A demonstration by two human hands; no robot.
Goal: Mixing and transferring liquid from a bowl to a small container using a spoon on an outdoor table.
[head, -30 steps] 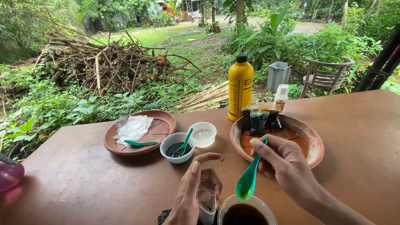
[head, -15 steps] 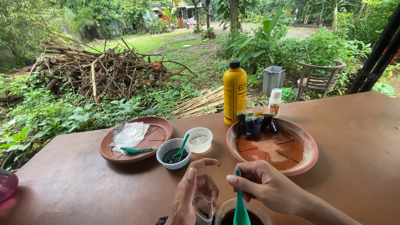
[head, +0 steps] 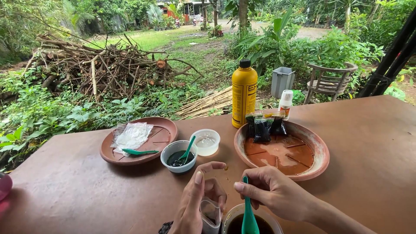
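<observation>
The right hand (head: 277,195) is pinching a green spoon (head: 248,216) — its tip is dipping into a cup of dark liquid (head: 249,223) at the table's near edge. The left hand (head: 197,203) is gripping a small clear packet (head: 211,214) just beside it — maybe plastic. Farther off are sitting a brown tray (head: 318,149) and a yellow bottle (head: 244,97).

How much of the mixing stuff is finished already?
Looks partly done: one small cup already holds dark mix with a spoon in it. In hand: the right hand dips a green spoon into a cup of dark liquid; the left hand holds a clear little container. Dark sachets wait unopened, it seems.
</observation>
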